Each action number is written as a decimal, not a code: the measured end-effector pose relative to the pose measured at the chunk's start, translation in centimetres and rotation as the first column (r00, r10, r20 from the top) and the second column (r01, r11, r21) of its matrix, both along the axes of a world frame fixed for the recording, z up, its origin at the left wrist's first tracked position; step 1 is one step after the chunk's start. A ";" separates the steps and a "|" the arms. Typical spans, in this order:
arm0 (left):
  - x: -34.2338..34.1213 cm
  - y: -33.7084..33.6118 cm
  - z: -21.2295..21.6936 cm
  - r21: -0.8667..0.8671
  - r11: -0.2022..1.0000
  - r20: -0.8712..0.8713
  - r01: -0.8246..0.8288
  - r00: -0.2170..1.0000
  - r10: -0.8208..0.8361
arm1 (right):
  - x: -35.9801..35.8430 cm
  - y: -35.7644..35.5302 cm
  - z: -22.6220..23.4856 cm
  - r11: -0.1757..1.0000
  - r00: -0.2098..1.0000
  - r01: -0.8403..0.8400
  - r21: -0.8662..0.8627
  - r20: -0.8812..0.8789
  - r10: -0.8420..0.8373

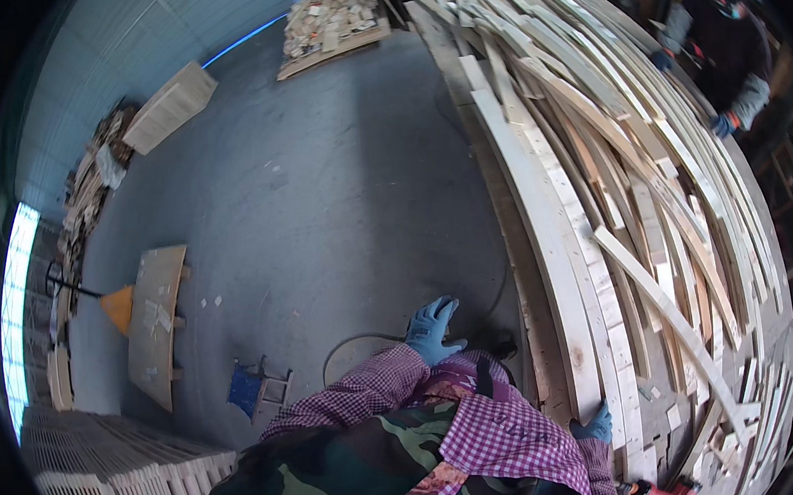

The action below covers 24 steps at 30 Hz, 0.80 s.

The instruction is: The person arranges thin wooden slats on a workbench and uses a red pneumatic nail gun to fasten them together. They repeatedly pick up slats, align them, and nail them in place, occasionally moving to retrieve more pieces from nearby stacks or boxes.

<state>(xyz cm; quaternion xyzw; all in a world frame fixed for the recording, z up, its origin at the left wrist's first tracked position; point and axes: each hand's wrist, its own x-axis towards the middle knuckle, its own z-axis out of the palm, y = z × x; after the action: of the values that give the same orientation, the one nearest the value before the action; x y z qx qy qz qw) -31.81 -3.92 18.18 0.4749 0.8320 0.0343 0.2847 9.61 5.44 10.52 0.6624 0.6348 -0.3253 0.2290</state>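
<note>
My left hand [434,331], in a blue-grey work glove, is held out over the floor in front of me. Its fingers are apart and nothing is in them. My right hand [593,425], gloved alike, is at the near end of a long pale wooden plank [549,262] on the left side of the lumber stack. Its fingers curl on the plank's edge, partly hidden. Beside that plank lie many long wooden strips [638,151], some crossing at angles. A red and black tool [663,493] lies near my right forearm, cut off by the lower rim.
Across the stack stands another person [727,39] with gloved hands near the strips. Offcuts are heaped on a pallet [332,44] at the back. Left are a leaning board [156,325], a blue stool [250,387] and stacked slatted wood [133,468]. A hose [348,339] curves over the floor.
</note>
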 end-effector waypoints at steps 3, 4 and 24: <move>-1.8 -5.7 2.6 -0.114 0.948 -0.061 -0.297 0.955 0.291 | -0.7 1.1 -1.3 1.000 0.999 0.025 -0.008 0.021 -0.025; -1.1 -8.2 1.5 -0.133 0.898 -0.094 -0.418 0.908 0.409 | -1.6 1.7 -2.4 1.000 1.000 -0.023 0.017 0.016 0.023; 7.3 -19.7 -7.9 -0.362 0.290 0.111 -0.886 0.268 0.957 | -6.5 5.4 -3.6 0.930 0.953 -0.300 0.210 0.111 0.283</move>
<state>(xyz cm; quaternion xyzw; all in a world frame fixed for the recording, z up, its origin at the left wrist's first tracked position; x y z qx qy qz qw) -24.56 -23.62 10.26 -0.1503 0.8930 0.1723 0.3876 3.07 10.88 6.88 0.5947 0.7492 -0.1875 0.2233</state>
